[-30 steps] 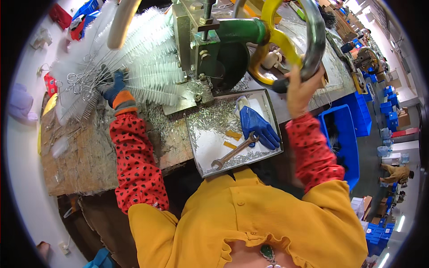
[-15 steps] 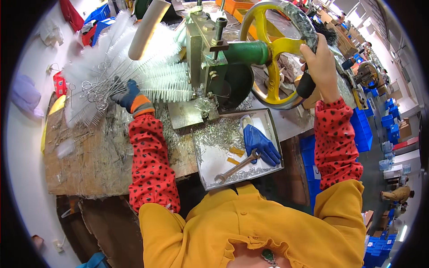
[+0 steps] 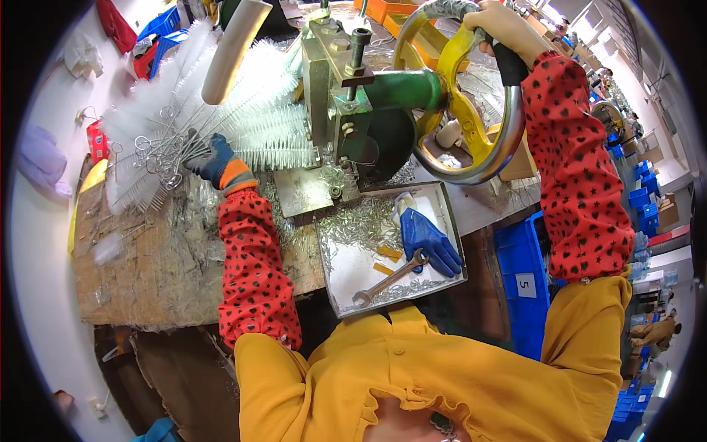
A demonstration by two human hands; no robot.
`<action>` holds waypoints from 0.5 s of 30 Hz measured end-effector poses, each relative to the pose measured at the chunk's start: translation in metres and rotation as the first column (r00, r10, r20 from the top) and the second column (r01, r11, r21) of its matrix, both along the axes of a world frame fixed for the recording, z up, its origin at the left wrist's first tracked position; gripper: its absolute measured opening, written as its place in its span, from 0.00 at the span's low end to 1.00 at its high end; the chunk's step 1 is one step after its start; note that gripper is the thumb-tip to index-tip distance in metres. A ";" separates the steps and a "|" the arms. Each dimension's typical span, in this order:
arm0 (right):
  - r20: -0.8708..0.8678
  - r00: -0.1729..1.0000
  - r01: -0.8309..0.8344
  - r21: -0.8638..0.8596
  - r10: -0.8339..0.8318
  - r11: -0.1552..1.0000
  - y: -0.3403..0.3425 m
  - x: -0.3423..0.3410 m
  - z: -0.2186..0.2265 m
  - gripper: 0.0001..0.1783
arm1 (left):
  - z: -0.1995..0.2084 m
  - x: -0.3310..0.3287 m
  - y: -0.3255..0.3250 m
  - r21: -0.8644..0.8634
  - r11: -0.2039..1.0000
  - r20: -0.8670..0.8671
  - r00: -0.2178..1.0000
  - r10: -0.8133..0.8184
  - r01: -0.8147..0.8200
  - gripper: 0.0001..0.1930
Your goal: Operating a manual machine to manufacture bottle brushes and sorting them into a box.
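My left hand [image 3: 213,162], in a dark blue and orange glove, is closed at the wire end of a white bristle brush [image 3: 272,140]; its fingertips are partly hidden among the wires. That brush reaches right toward a green hand press [image 3: 401,88]. More white brushes [image 3: 184,88] with looped wire handles [image 3: 158,152] fan out beside and beyond the hand. My bare right hand [image 3: 504,29] grips the upper right rim of the press's yellow-spoked handwheel [image 3: 468,121], next to its black handle [image 3: 509,65].
Below the press lies a white tray [image 3: 339,283] with metal bits, a blue glove [image 3: 427,237] and an open-ended wrench [image 3: 390,278]. A pale lamp tube [image 3: 234,51] hangs over the brushes. A blue bin [image 3: 526,295] stands right of the worn wooden bench [image 3: 147,272].
My right hand has moved up and away from me along with the wheel's black handle, and the handwheel has turned. My left hand stays nearly in place.
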State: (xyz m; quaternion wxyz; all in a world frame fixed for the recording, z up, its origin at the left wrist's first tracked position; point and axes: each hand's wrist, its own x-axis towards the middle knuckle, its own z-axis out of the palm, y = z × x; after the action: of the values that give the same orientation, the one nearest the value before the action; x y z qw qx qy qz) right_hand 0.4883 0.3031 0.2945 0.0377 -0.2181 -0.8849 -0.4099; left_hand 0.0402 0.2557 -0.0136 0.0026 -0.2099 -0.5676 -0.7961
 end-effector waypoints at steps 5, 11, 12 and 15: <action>-0.671 0.352 0.091 -0.670 -0.653 0.737 -0.088 -0.034 -0.023 0.17 | -0.004 -0.003 0.001 -0.249 0.967 0.061 0.995 0.075 -0.058 0.37; -0.983 -0.120 0.021 -0.143 -0.140 0.989 -0.190 -0.063 -0.179 0.25 | -0.010 -0.006 0.007 -0.093 0.996 -0.037 0.999 0.005 -0.009 0.46; -0.991 -0.053 0.012 -0.122 -0.121 0.992 -0.185 -0.050 -0.192 0.25 | -0.012 -0.007 0.006 -0.043 0.999 -0.073 0.997 -0.015 0.012 0.49; -0.966 0.026 0.057 -0.255 -0.257 0.965 -0.168 -0.015 -0.189 0.19 | -0.018 -0.012 0.005 -0.363 0.932 0.083 0.996 0.034 -0.002 0.54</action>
State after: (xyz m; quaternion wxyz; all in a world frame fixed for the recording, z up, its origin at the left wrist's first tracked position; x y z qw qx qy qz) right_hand 0.4736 0.1351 0.1056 0.5756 -0.5380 -0.6103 -0.0817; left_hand 0.0283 0.2604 -0.0311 -0.0538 -0.1666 -0.7060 -0.6862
